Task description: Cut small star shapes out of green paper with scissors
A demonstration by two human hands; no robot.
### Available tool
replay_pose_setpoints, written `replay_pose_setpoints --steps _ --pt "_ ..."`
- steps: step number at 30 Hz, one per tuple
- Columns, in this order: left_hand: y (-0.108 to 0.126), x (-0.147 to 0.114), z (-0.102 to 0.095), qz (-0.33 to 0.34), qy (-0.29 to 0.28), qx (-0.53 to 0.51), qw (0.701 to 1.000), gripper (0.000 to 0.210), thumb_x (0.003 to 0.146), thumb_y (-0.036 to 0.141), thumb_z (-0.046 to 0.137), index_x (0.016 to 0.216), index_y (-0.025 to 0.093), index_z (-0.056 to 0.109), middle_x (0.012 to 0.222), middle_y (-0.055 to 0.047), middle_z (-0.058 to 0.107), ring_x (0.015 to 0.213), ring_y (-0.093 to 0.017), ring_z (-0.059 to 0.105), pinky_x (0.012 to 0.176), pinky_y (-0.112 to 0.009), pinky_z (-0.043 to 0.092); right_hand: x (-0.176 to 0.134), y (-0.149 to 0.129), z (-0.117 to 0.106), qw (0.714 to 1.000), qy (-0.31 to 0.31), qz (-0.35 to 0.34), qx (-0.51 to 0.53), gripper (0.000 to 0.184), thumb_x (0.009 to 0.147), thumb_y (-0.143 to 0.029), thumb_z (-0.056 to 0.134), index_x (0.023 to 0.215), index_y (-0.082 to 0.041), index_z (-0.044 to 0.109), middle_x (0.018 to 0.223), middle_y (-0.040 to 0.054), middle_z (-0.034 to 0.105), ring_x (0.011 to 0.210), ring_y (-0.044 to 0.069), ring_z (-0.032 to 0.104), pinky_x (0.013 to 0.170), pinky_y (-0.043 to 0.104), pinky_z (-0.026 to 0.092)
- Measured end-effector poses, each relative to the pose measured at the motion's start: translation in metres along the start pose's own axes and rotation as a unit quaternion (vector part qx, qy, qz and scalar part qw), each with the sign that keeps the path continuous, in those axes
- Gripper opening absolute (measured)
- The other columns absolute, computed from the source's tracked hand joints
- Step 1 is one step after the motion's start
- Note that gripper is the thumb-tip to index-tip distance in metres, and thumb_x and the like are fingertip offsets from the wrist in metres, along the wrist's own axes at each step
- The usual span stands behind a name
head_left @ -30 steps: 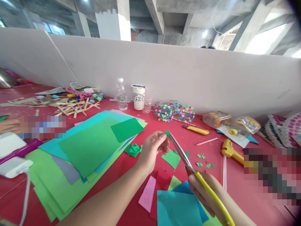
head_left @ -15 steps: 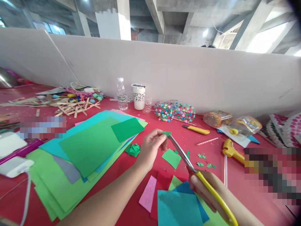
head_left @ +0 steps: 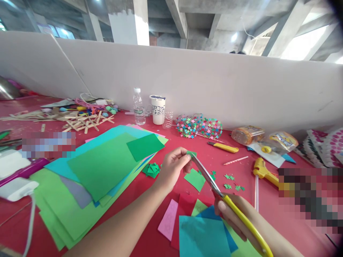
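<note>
Roughly mid-table: left hand (head_left: 171,169) pinches a tiny green paper scrap (head_left: 191,154) between thumb and fingertips, held up off the red tabletop (head_left: 241,150). Right hand (head_left: 235,217) is closed round the yellow-handled scissors (head_left: 222,194); blade tips meet the scrap, but whether the blades are parted or together can't be told at this angle. Handle loops run off the bottom edge, so the grip there is partly cut off.

Open room: bare red strip between the hands and the white partition wall (head_left: 214,85), also right of the scissors up to the thin white stick (head_left: 256,191). Left side crowded by the big stack of green and teal paper sheets (head_left: 102,167), which reaches close to the left wrist. Directly under the hands lie a small green paper square (head_left: 195,179), little green cut-out stars (head_left: 230,182), a pile of folded green bits (head_left: 152,170) and loose teal, pink and red paper pieces (head_left: 200,235) at the near edge.

Farther back, near the wall: clear plastic water bottle (head_left: 138,106), white printed cup (head_left: 157,109), heap of multicoloured paper stars (head_left: 199,127), yellow utility knife (head_left: 223,147). Yellow glue gun (head_left: 264,171) is partly covered by a blurred block; another blurred patch at left hides what is there.
</note>
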State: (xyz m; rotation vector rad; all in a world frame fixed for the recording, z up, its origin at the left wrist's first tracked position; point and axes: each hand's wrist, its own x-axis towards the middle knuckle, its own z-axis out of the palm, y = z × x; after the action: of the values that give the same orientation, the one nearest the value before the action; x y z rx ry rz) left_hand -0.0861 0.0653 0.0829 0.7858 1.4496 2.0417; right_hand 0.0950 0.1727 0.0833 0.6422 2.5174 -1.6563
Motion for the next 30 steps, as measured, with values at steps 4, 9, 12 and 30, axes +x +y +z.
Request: replay_pose_setpoints --steps 4,9,12,30 --pt "-0.0001 0.0 0.0005 -0.01 0.004 -0.016 1.0 0.016 0.075 0.03 0.06 0.066 0.017 0.054 0.052 0.003 0.055 0.045 -0.008 0.049 0.046 -0.02 0.036 -0.0005 0.0008 -0.0004 1.0 0.003 -0.008 -0.006 0.058 0.08 -0.072 0.037 0.069 -0.017 0.05 0.046 -0.0077 0.036 0.036 0.005 0.028 0.039 0.02 0.026" --pt "0.0002 0.0 0.001 -0.01 0.0 -0.034 0.999 0.015 0.075 0.028 0.059 0.067 0.017 0.053 0.052 0.003 0.055 0.045 -0.008 0.049 0.045 -0.02 0.036 -0.0006 0.0002 -0.001 1.0 0.004 -0.002 -0.021 0.061 0.08 -0.074 0.035 0.071 -0.016 0.052 0.046 -0.0078 0.037 0.036 0.005 0.029 0.04 0.019 0.027" --pt "-0.0005 0.0004 0.0005 -0.011 -0.002 -0.035 0.999 0.015 0.075 0.028 0.059 0.067 0.017 0.053 0.053 0.003 0.055 0.045 -0.008 0.049 0.045 -0.02 0.036 0.0007 0.0009 -0.0016 1.0 -0.012 0.014 -0.004 0.062 0.078 -0.075 0.034 0.071 -0.016 0.051 0.042 -0.0098 0.033 0.033 0.004 0.026 0.038 0.02 0.023" --pt "-0.0051 0.0009 0.0015 -0.033 -0.015 -0.107 0.994 0.013 0.077 0.026 0.061 0.072 0.015 0.056 0.057 0.003 0.056 0.046 -0.007 0.048 0.045 -0.019 0.037 0.0029 0.0046 0.0048 0.998 0.031 0.044 0.02 0.058 0.077 -0.074 0.037 0.066 -0.018 0.047 0.045 -0.0079 0.036 0.033 0.003 0.026 0.034 0.018 0.018"
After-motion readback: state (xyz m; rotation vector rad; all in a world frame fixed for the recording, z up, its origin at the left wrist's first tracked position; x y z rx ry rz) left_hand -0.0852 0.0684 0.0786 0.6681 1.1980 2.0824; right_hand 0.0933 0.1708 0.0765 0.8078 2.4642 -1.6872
